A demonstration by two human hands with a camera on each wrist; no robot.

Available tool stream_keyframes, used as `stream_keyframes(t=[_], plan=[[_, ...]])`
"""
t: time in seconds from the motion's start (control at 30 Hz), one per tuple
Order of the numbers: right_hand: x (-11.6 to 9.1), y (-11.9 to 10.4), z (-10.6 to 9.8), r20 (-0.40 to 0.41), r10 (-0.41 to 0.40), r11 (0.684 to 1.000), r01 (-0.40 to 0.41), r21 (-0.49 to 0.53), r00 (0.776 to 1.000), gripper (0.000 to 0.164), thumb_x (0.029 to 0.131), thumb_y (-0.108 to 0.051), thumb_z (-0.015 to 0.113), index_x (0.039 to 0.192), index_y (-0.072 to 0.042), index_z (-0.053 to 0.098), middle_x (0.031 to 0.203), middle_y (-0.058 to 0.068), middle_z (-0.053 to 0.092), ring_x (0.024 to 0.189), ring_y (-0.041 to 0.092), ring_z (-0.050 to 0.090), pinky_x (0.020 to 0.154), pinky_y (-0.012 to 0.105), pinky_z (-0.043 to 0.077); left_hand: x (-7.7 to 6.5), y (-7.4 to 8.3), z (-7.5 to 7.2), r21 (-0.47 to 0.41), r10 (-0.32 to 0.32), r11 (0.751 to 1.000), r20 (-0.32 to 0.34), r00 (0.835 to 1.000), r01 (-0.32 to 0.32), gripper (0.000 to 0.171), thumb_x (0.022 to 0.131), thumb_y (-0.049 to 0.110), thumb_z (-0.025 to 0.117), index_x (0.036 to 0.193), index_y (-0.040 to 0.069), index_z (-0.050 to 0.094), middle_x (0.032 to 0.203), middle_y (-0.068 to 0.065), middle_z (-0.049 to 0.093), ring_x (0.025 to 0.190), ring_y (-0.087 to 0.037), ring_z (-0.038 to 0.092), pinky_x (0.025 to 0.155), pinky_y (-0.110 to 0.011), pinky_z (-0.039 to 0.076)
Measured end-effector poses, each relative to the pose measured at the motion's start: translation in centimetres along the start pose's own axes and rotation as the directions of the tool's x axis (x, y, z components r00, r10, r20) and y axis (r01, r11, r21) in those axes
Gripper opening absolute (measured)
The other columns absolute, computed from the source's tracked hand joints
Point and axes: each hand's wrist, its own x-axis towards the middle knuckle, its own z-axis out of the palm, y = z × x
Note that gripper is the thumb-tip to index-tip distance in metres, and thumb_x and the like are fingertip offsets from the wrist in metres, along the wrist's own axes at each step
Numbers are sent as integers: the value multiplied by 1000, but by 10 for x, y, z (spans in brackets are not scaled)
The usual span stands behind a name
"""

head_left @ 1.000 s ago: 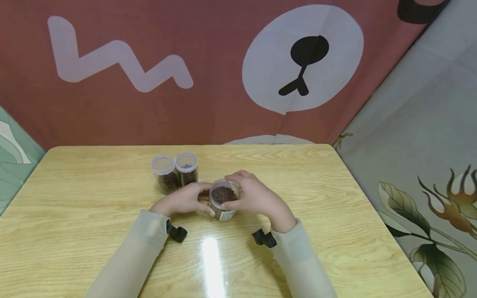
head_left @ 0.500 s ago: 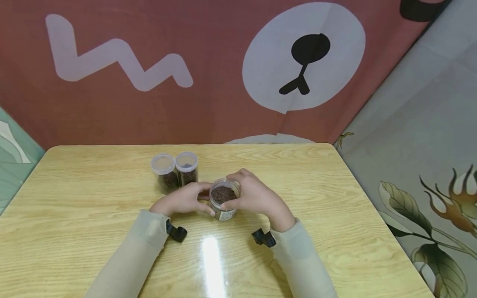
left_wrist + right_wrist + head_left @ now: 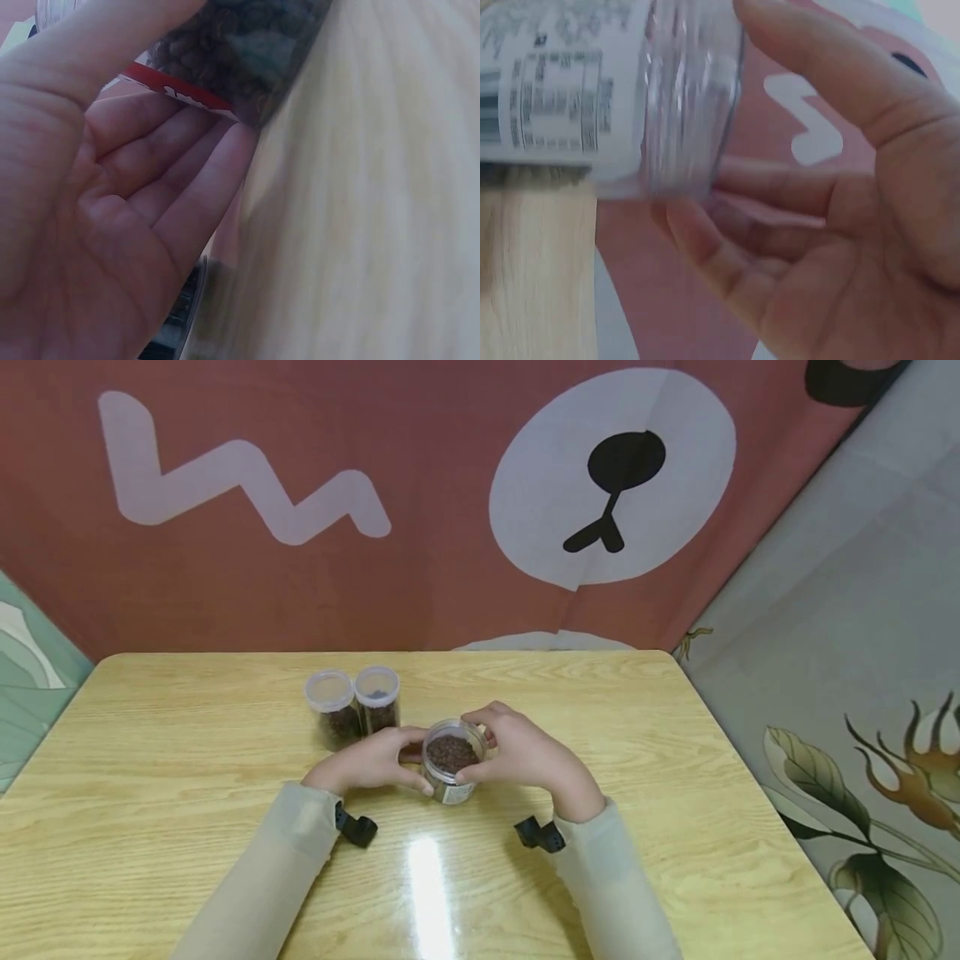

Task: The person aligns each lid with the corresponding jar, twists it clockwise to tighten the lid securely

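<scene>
A clear round jar [image 3: 450, 758] of dark brown pieces stands upright on the table, with a white printed label [image 3: 562, 97] on its side. My left hand [image 3: 371, 762] holds it low from the left, thumb in front and fingers behind. In the left wrist view, fingers support the jar's side [image 3: 240, 52], where a red label strip shows. My right hand [image 3: 528, 758] is around the jar's clear ridged top [image 3: 694, 97] from the right. Its thumb lies at one side of the rim and fingertips touch the other.
Two clear jars with whitish lids, a wider one [image 3: 333, 714] and a narrower one [image 3: 378, 702], stand side by side just behind my left hand. Beneath everything is a light wood table [image 3: 187, 710]; a red-brown printed cloth [image 3: 435, 568] hangs behind its far edge.
My right hand has shifted slightly right, its thumb drawing back toward the jar's rim and its grip loosening a little. The left hand and the jar have hardly moved.
</scene>
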Motion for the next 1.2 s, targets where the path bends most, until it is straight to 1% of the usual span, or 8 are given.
stream_keyframes(t=[0.17, 0.3, 0.5, 0.63, 0.8, 0.93, 1.03, 1.2], plan=[[0, 13, -5, 29, -77, 997, 77, 28, 997, 75, 80, -24, 88, 142, 2, 54, 126, 13, 58, 100, 23, 58, 86, 36, 55, 1, 0, 1, -6, 2, 1000, 5, 1000, -2, 75, 85, 19, 85, 149, 4, 49, 145, -12, 56, 132, -28, 55, 107, -32, 47], [1, 15, -4, 32, -83, 996, 82, 30, 996, 74, 80, -25, 89, 141, 1, 55, 123, 12, 58, 99, 22, 56, 82, 33, 53, 1, 2, 1, -5, 8, 1000, 7, 1000, -8, 74, 85, 20, 85, 148, 4, 50, 144, -12, 56, 131, -28, 55, 107, -31, 48], [0, 6, -2, 19, -17, 1000, 16, 23, 1000, 72, 80, -26, 89, 139, 1, 57, 122, 12, 56, 98, 23, 56, 78, 33, 53, 0, 1, 1, 7, 13, 1000, 3, 1000, -13, 71, 85, 19, 85, 147, 5, 52, 141, -11, 58, 130, -27, 56, 106, -31, 48], [0, 0, 2, -4, 34, 999, -34, -1, 999, 75, 79, -28, 90, 139, 3, 57, 123, 14, 56, 93, 24, 57, 75, 33, 53, 1, -1, 1, 5, 27, 1000, 3, 1000, -27, 70, 85, 17, 85, 145, 4, 53, 140, -10, 59, 130, -26, 57, 106, -30, 48], [-2, -12, 7, -36, 128, 991, -130, -36, 991, 78, 79, -33, 90, 139, 3, 56, 125, 15, 55, 93, 22, 57, 81, 38, 54, 0, -1, 1, 22, 27, 999, -2, 1000, -27, 67, 84, 18, 85, 143, 4, 55, 138, -10, 60, 129, -26, 57, 106, -29, 48], [-2, -16, 7, -36, 163, 985, -164, -45, 986, 79, 79, -36, 89, 139, 3, 55, 124, 15, 55, 94, 21, 58, 84, 40, 55, 0, 1, 0, 17, 28, 999, -3, 1000, -28, 68, 85, 16, 85, 144, 4, 54, 139, -10, 59, 130, -27, 57, 106, -29, 48], [-1, -11, 6, -42, 136, 990, -138, -36, 990, 78, 78, -35, 90, 138, 2, 56, 123, 14, 55, 90, 20, 58, 79, 37, 55, 0, 2, 0, -1, 31, 1000, 2, 1000, -31, 70, 85, 15, 85, 146, 4, 52, 141, -11, 58, 131, -28, 56, 106, -29, 48], [-1, 0, 3, -12, 29, 1000, -29, 1, 1000, 80, 78, -30, 90, 141, 2, 54, 126, 14, 54, 90, 24, 58, 72, 32, 53, 1, 2, 0, -3, 23, 1000, 6, 1000, -23, 75, 84, 17, 85, 148, 2, 49, 144, -14, 55, 131, -29, 56, 105, -29, 49]])
